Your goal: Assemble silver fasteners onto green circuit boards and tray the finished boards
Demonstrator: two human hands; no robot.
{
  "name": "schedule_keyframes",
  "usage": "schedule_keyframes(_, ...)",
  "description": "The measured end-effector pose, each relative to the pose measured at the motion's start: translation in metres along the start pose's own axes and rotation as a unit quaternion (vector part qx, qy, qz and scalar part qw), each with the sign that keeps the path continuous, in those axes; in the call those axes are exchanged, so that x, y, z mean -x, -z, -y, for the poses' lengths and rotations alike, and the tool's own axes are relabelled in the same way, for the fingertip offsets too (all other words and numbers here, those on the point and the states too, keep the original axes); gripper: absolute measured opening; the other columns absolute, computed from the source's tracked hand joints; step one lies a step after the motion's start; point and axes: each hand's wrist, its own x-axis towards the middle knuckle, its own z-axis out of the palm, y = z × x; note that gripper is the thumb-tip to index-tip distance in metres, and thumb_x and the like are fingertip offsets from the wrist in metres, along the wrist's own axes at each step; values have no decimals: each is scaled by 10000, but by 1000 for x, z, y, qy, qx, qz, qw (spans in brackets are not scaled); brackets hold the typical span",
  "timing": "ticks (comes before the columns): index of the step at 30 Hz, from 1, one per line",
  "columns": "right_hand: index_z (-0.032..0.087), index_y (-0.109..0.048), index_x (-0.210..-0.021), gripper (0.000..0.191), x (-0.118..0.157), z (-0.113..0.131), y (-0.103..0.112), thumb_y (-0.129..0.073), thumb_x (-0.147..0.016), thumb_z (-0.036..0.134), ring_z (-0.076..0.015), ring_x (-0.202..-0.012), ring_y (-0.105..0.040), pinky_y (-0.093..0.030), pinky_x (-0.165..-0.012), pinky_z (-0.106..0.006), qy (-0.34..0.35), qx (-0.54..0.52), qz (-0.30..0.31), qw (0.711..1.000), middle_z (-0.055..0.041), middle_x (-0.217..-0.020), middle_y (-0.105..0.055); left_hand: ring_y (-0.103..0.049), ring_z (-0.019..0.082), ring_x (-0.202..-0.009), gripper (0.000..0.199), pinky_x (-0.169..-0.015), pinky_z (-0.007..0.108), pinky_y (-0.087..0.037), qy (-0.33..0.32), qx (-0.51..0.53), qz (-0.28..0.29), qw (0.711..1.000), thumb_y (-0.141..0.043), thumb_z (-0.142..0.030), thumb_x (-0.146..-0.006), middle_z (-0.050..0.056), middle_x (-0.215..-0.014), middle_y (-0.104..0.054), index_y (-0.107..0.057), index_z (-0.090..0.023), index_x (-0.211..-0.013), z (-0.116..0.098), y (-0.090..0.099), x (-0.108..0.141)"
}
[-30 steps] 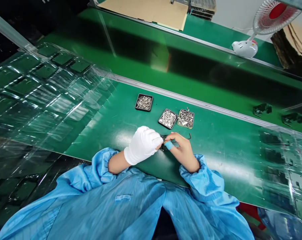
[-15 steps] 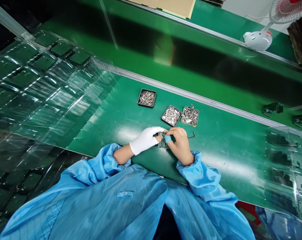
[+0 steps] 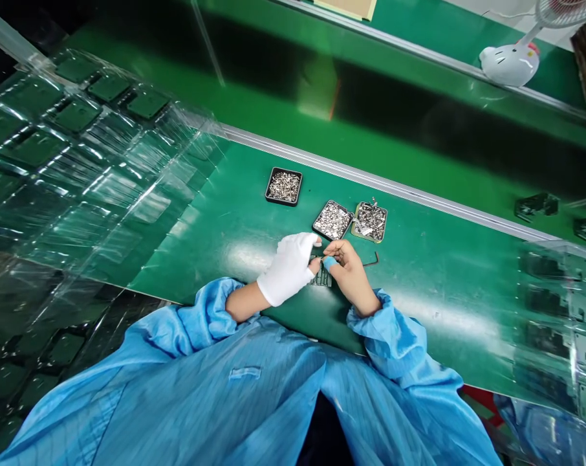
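In the head view my left hand (image 3: 290,268), in a white glove with bare fingertips, is curled with thumb and index finger drawn together. Facing it, my right hand (image 3: 348,272) has blue tape round the thumb and its fingers close in a pinch. The fingertips nearly meet; whatever small thing is between them is too small to make out. Below the fingertips is a small greenish ribbed part (image 3: 321,279), its upper end hidden by the hands. Just right of my right hand lies a dark L-shaped hex key (image 3: 372,260).
Beyond the hands stand a black tray of small metal pieces (image 3: 283,186), a second such tray (image 3: 332,220) and a yellowish-edged tray (image 3: 370,222). Clear plastic blister trays (image 3: 123,162) cover the left; more trays (image 3: 555,310) stand right. A fan (image 3: 510,65) stands behind.
My left hand has turned and risen over the ribbed part, its fingers more curled. The right fingers have shifted slightly and come off the part's top. The view has moved a little.
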Motion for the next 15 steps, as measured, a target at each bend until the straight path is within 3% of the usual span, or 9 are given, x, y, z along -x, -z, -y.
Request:
schedule_keyframes(2,230,-517,-988,175,5,0,3,-537,-816,250,-177,-924,-573,-465,-882,-332,2,-6,-8,1000,-25,-966,-584,-562,292,-1081,280,-977,468,-424,-41,-55,-42,997,-551,-211,-766,119,-1069,-612,-524,-168,-1041,-1,5,2)
schedule_keyframes(4,236,-482,-1138,293,17,3,4,-519,-861,324,-208,-1097,-547,-441,-973,-383,25,11,-4,1000,-73,-1160,-563,-567,274,-1077,270,-965,445,-445,-54,-35,-90,994,-535,-281,-809,112,-1072,-611,-517,-172,-1055,0,12,2)
schedule_keyframes(6,232,-424,-1263,485,31,6,3,-582,-834,393,-255,-1251,-458,-341,-1082,-469,67,91,34,993,-115,-1324,-484,-597,240,-1022,259,-925,405,-481,-33,12,-116,993,-505,-332,-840,93,-1045,-619,-512,-177,-1047,2,21,2)
schedule_keyframes(9,227,-442,-1288,632,37,7,13,-699,-742,414,-293,-1238,-473,-204,-1137,-552,107,209,85,968,-121,-1305,-514,-631,220,-970,287,-903,381,-505,17,65,-105,992,-490,-382,-851,72,-1016,-644,-508,-185,-1059,8,34,2)
schedule_keyframes(11,226,-448,-1298,621,20,8,41,-681,-758,423,-271,-1184,-520,-271,-1118,-522,94,207,21,974,-108,-1274,-538,-643,230,-975,337,-907,389,-509,42,77,-86,992,-498,-418,-843,69,-1021,-665,-506,-190,-1092,14,42,2)
schedule_keyframes(13,199,-446,-1310,610,-9,13,90,-644,-790,449,-260,-1156,-541,-399,-1039,-461,50,178,-136,973,-123,-1279,-536,-649,241,-984,361,-916,399,-511,61,73,-70,993,-502,-445,-836,64,-1030,-679,-516,-201,-1102,23,49,3)
schedule_keyframes(15,147,-543,-1202,534,-40,25,144,-632,-805,493,-265,-1056,-592,-452,-973,-455,3,178,-303,936,-131,-1133,-616,-651,247,-1000,361,-923,401,-512,76,63,-62,993,-498,-461,-835,61,-1047,-688,-531,-211,-1094,33,58,4)
